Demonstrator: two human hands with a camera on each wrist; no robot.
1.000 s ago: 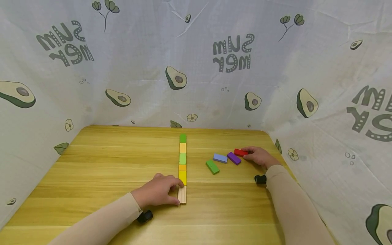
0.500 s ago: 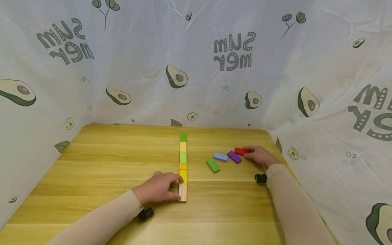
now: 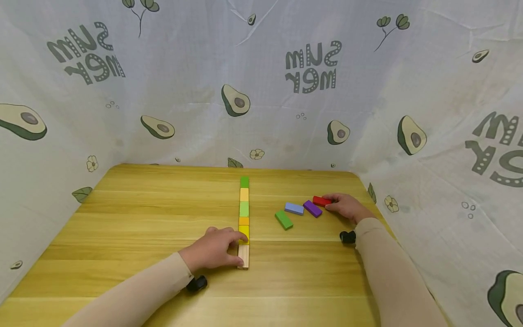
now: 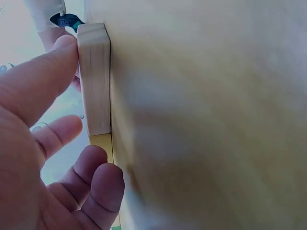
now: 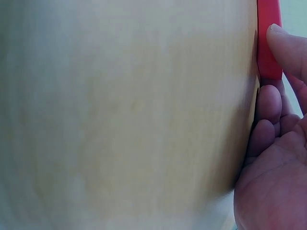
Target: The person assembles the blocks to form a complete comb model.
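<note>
On tabletop [image 3: 163,204], oblong red block [image 3: 320,200] — pinched in right hand [image 3: 346,207], grained pale block [image 3: 245,255] — left hand [image 3: 211,249] spread against it

Plain block [image 4: 96,81], upper left in the left wrist view: bare wood, fine straight grain, smooth, matt. Red block [image 5: 265,60], upper right in the right wrist view: smooth, low sheen (painted, by the look of it). Table top [image 3: 130,213], lower half of the head view: wood-look, banded grain, faint gloss. Backdrop [image 3: 184,68] above: matt printed cloth, creased.
</note>
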